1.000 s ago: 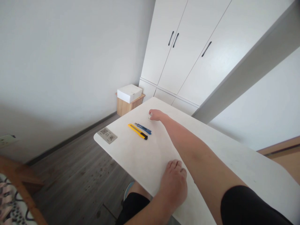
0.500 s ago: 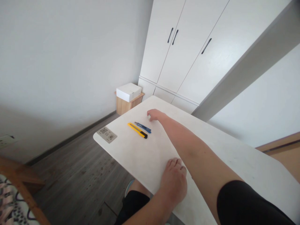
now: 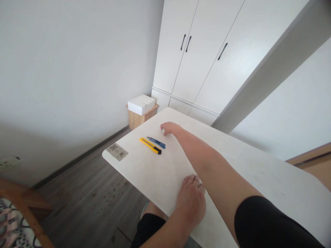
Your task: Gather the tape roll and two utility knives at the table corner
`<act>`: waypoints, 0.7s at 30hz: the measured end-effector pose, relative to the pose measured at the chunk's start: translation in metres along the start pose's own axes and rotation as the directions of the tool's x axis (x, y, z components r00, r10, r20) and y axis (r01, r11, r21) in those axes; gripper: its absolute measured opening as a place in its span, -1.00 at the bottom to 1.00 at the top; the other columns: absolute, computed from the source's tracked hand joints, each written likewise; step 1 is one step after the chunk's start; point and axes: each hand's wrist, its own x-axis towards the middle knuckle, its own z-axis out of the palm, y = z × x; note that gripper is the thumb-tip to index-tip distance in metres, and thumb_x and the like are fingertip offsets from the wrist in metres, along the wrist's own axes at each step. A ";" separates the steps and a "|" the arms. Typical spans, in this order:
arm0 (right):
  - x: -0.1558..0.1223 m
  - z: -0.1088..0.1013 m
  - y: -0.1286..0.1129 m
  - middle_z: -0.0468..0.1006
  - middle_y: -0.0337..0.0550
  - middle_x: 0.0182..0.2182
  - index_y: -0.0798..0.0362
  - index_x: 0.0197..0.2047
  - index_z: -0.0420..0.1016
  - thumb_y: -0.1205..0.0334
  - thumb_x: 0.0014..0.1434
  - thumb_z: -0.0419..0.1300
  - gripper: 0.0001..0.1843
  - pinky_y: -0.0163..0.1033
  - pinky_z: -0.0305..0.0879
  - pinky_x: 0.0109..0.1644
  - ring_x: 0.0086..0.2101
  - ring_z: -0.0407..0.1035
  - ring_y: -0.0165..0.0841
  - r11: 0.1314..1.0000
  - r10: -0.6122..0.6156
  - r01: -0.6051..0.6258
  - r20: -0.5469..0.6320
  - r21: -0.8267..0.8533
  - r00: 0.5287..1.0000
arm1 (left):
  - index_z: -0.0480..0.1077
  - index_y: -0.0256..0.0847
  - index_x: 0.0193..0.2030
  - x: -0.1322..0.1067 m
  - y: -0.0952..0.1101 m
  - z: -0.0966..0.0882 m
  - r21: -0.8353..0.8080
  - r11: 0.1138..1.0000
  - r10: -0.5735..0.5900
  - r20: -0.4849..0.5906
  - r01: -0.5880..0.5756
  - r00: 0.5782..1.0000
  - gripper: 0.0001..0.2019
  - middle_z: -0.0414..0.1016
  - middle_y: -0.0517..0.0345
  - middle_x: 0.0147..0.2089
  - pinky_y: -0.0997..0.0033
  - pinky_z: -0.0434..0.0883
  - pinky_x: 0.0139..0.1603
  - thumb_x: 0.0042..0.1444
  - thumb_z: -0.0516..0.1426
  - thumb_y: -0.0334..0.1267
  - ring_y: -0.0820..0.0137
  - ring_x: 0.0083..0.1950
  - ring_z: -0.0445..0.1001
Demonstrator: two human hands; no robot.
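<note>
A person is reaching across a white table (image 3: 160, 172), and the view is looking down from their own head. Their right hand (image 3: 169, 127) is stretching far out over the top. Its fingers are curling shut around a small white object (image 3: 163, 131), which is peeking out at the hand's 8 o'clock side, low against the tabletop. It is too small to identify.

Their left hand (image 3: 191, 201) is lying palm down by the near edge, at 5 o'clock from the right hand. Its fingers are resting flat and loosely together, gripping nothing.

A slim blue tool (image 3: 156, 142) is lying just beside the right hand, at its 7 o'clock. A yellow utility knife (image 3: 150, 145) is lying alongside it, nearly parallel and slightly nearer the viewer. At 9 o'clock from the knife, a grey printed card (image 3: 117, 151) is sitting near the table's corner.

Beyond the table, at 11 o'clock from the right hand, a white box (image 3: 141, 104) is resting on a wooden stool (image 3: 138, 119). A white wardrobe (image 3: 201, 58) is standing at 12 o'clock.
</note>
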 end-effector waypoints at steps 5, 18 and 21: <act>-0.001 -0.001 -0.004 0.49 -0.08 0.18 -0.03 0.11 0.50 0.27 0.08 0.40 -0.49 -0.21 0.28 0.13 0.14 0.37 -0.15 0.999 -0.033 0.033 -0.004 -0.024 0.999 | 0.52 -0.22 0.05 0.001 0.000 -0.002 0.002 1.000 0.000 0.013 0.000 1.000 -0.68 0.49 -0.09 0.18 0.07 0.18 0.42 0.25 0.02 -0.34 0.15 0.28 0.32; -0.249 0.072 0.088 0.59 -0.05 -0.01 -0.06 0.16 0.49 0.23 0.10 0.35 -0.48 -0.20 0.29 -0.09 -0.05 0.47 -0.13 0.927 0.343 -0.352 0.085 0.128 0.935 | 0.48 -0.29 0.12 -0.001 -0.002 -0.002 0.177 0.984 0.015 0.035 -0.021 0.999 -0.65 0.40 -0.19 0.31 0.03 0.19 0.41 0.29 -0.01 -0.37 0.13 0.36 0.30; -0.328 0.100 0.103 0.59 -0.06 -0.03 -0.05 0.13 0.51 0.26 0.11 0.32 -0.52 -0.23 0.28 -0.16 -0.10 0.48 -0.17 0.866 0.442 -0.466 0.156 0.183 0.883 | 0.50 -0.29 0.11 0.000 -0.004 0.000 0.231 0.972 0.040 0.018 -0.043 0.999 -0.66 0.42 -0.19 0.30 0.05 0.22 0.38 0.30 -0.01 -0.37 0.14 0.34 0.33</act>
